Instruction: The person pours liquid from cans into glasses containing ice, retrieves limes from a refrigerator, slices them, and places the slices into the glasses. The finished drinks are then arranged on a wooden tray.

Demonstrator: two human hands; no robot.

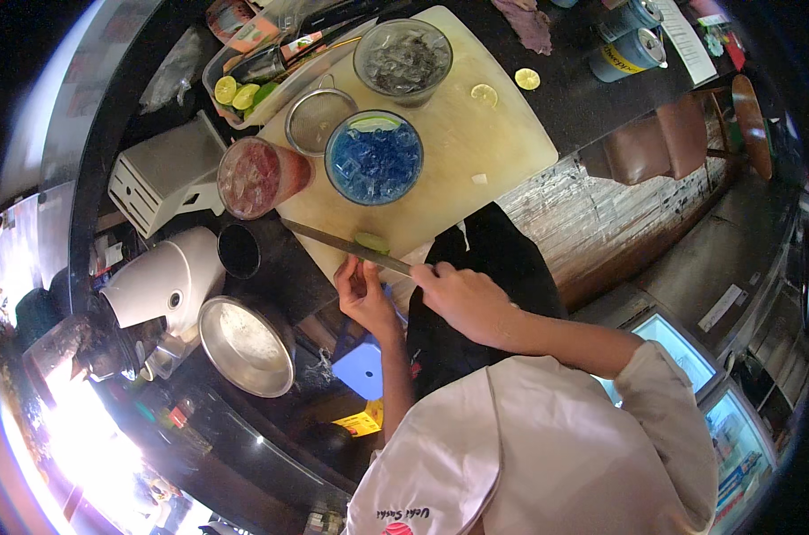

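A long knife is gripped by its handle in my right hand. Its blade slants across the near corner of a pale cutting board. A piece of lime lies against the far side of the blade. My left hand is just on the near side, fingertips bent up close to the blade; whether they pinch anything is hidden. Farther up stand a glass of blue iced drink with a lime slice in it, a glass of reddish iced drink and a glass of clear ice.
A mesh strainer lies between the glasses. Behind it, a plastic container holds cut limes and tools. Lime slices and Schweppes cans are at the far right. A metal bowl and a white appliance stand left.
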